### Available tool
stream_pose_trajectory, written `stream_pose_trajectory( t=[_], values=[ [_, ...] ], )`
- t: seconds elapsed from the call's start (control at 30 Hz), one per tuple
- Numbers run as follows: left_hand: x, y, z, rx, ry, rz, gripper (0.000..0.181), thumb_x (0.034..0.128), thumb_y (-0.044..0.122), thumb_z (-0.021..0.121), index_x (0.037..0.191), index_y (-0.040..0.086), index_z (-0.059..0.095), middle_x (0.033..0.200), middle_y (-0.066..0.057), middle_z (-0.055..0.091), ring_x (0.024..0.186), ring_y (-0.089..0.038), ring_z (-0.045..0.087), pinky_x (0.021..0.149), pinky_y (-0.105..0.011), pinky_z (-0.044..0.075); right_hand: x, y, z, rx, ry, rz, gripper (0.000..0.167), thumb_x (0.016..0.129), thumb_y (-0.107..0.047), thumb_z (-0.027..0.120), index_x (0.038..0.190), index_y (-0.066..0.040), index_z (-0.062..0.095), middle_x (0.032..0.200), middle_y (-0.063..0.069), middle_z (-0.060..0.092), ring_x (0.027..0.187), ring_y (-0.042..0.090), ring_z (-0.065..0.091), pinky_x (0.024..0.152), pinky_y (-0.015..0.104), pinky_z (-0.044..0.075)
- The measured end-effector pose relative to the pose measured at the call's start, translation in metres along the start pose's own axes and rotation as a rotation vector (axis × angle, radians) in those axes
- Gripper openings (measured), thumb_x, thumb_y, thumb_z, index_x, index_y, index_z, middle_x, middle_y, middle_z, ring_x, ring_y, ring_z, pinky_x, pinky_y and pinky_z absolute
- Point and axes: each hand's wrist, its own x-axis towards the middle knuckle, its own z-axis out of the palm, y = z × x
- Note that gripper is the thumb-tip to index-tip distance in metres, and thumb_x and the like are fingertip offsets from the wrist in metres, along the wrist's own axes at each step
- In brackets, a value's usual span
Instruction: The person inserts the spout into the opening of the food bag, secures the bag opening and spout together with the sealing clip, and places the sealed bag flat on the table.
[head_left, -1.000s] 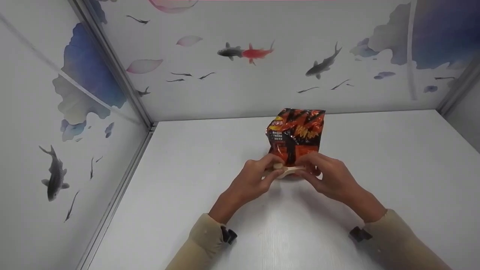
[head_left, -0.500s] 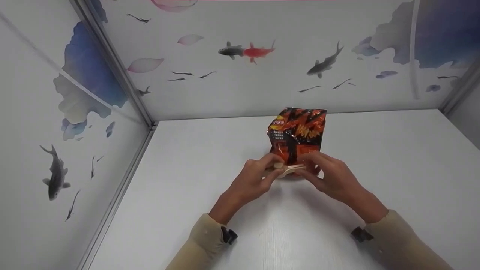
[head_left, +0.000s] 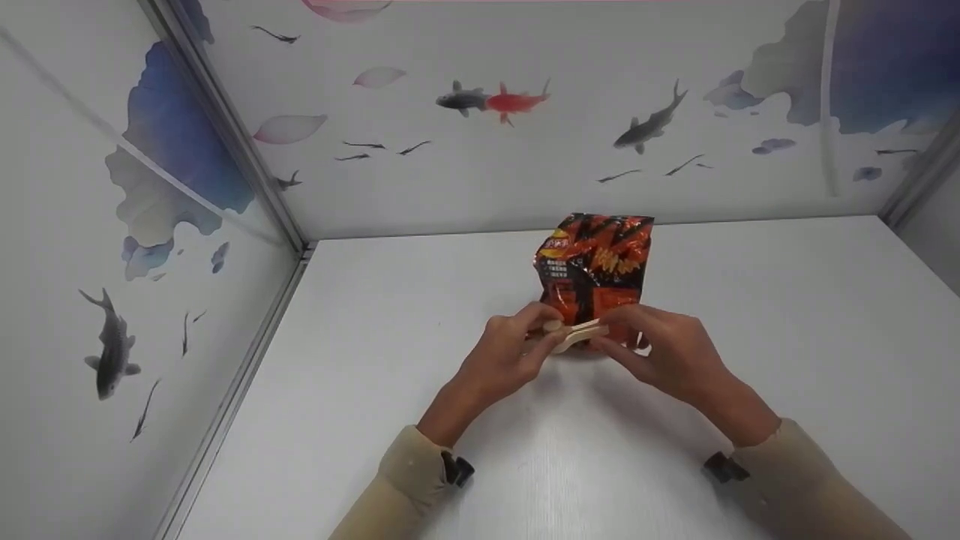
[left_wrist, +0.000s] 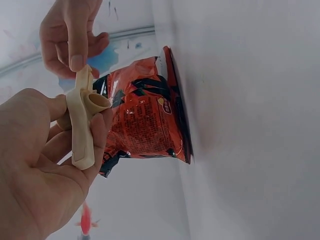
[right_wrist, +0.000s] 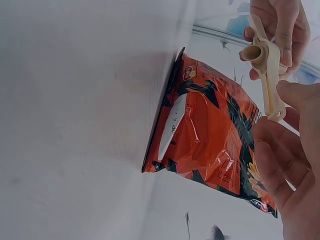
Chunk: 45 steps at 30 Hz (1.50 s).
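Head view: The left hand (head_left: 506,349) and right hand (head_left: 667,345) meet above the white tabletop (head_left: 397,322), holding a cream plastic clip (head_left: 581,331) between them. Directly behind is an orange-and-black snack bag (head_left: 600,255), standing on its base, in my judgement propped by its own fullness. Two pale strips show at the clip's right-hand end, seemingly slightly parted; too small here to be certain.

Left wrist view: Left thumb and fingers are curled about the clip's middle, beside a short round spout (left_wrist: 98,101), presumably so that the body stays steady. The right hand has the far end. The clip is matt and gently bent, its spout hollow.

Right wrist view: The right thumb and fingertips close lightly on the narrow end, which carries a small loop (right_wrist: 276,115). Holding opposite ends would give good control of tilt. The bag's red face is glossy and creased, with a white patch (right_wrist: 173,122) towards its lower edge.
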Motion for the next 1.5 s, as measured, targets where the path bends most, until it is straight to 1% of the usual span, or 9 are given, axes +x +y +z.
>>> stream_pose_trajectory(
  t=[0.13, 0.3, 0.43, 0.6, 0.83, 1.07, 1.13, 1.23, 1.5],
  values=[
    [0.0003, -0.0015, 0.0003, 0.005, 0.012, 0.0, 0.028, 0.109, 0.031, 0.067, 0.126, 0.009, 0.067, 0.116, -0.001, 0.081, 0.104, -0.002, 0.075, 0.095, -0.02, 0.061, 0.0005, -0.0002, -0.0008, 0.008, 0.007, -0.031, 0.03, 0.085, -0.019, 0.095, 0.109, -0.017, 0.077, 0.083, -0.004, 0.077, 0.067, 0.007, 0.066, 0.056, 0.027, 0.06],
    [-0.0004, -0.0023, -0.0003, -0.013, 0.018, -0.02, 0.028, 0.1081, 0.032, 0.068, 0.126, 0.01, 0.067, 0.115, -0.001, 0.081, 0.103, -0.003, 0.076, 0.093, -0.019, 0.062, 0.0005, -0.0011, -0.0029, 0.089, -0.073, -0.059, 0.026, 0.088, -0.025, 0.093, 0.11, -0.022, 0.079, 0.087, -0.009, 0.075, 0.068, 0.004, 0.063, 0.057, 0.024, 0.059],
    [-0.0008, -0.0023, -0.0016, -0.017, 0.037, -0.047, 0.028, 0.1081, 0.032, 0.069, 0.126, 0.01, 0.067, 0.115, -0.002, 0.081, 0.101, -0.005, 0.076, 0.09, -0.018, 0.062, 0.0, -0.0028, -0.0021, 0.188, -0.136, -0.085, 0.026, 0.089, -0.021, 0.092, 0.113, -0.024, 0.081, 0.092, -0.01, 0.077, 0.069, 0.004, 0.062, 0.058, 0.023, 0.059],
    [-0.0012, -0.0028, -0.0025, 0.002, 0.048, -0.078, 0.029, 0.1078, 0.034, 0.069, 0.126, 0.011, 0.068, 0.114, -0.002, 0.081, 0.096, -0.005, 0.075, 0.085, -0.016, 0.062, 0.0004, -0.0062, -0.0012, 0.235, -0.149, -0.103, 0.021, 0.09, -0.018, 0.091, 0.107, -0.025, 0.082, 0.1, -0.01, 0.078, 0.072, 0.008, 0.065, 0.062, 0.017, 0.057],
    [-0.0008, -0.0037, -0.003, 0.024, 0.062, -0.038, 0.023, 0.1076, 0.035, 0.069, 0.124, 0.018, 0.07, 0.11, 0.003, 0.081, 0.098, -0.006, 0.076, 0.087, -0.02, 0.063, -0.0007, -0.0074, 0.0006, 0.275, -0.098, -0.121, 0.019, 0.088, -0.013, 0.091, 0.098, -0.024, 0.08, 0.102, -0.008, 0.075, 0.08, 0.008, 0.066, 0.061, 0.021, 0.058],
    [0.0007, -0.0033, -0.0036, 0.004, 0.052, 0.025, 0.025, 0.1071, 0.039, 0.069, 0.124, 0.022, 0.074, 0.119, 0.009, 0.077, 0.112, -0.009, 0.067, 0.103, -0.039, 0.062, -0.0016, -0.0059, 0.0017, 0.275, -0.111, -0.096, 0.019, 0.088, -0.012, 0.091, 0.098, -0.024, 0.08, 0.102, -0.009, 0.075, 0.08, 0.009, 0.066, 0.062, 0.021, 0.059],
    [0.001, -0.0027, -0.0041, -0.004, 0.063, 0.039, 0.025, 0.1072, 0.039, 0.069, 0.124, 0.022, 0.074, 0.117, 0.01, 0.075, 0.111, -0.013, 0.066, 0.103, -0.037, 0.06, -0.0022, -0.0054, 0.0017, 0.274, -0.134, -0.068, 0.019, 0.088, -0.012, 0.091, 0.098, -0.025, 0.08, 0.102, -0.01, 0.075, 0.079, 0.008, 0.066, 0.062, 0.023, 0.06],
    [0.0012, -0.0028, -0.0053, -0.034, 0.096, 0.057, 0.026, 0.1077, 0.038, 0.069, 0.125, 0.02, 0.074, 0.112, 0.007, 0.072, 0.105, -0.017, 0.065, 0.094, -0.037, 0.061, -0.0039, -0.0038, 0.0026, 0.274, -0.196, -0.024, 0.018, 0.089, -0.014, 0.09, 0.097, -0.026, 0.08, 0.099, -0.012, 0.074, 0.079, 0.007, 0.065, 0.062, 0.027, 0.061],
    [0.0008, -0.0037, -0.0057, -0.068, 0.159, 0.063, 0.029, 0.1079, 0.038, 0.068, 0.128, 0.019, 0.075, 0.111, 0.005, 0.071, 0.103, -0.005, 0.065, 0.093, -0.024, 0.062, -0.0072, -0.0042, 0.0045, 0.255, -0.421, 0.056, 0.013, 0.096, -0.024, 0.085, 0.09, -0.03, 0.075, 0.092, -0.017, 0.069, 0.082, 0.003, 0.064, 0.07, 0.033, 0.063]
  ],
)
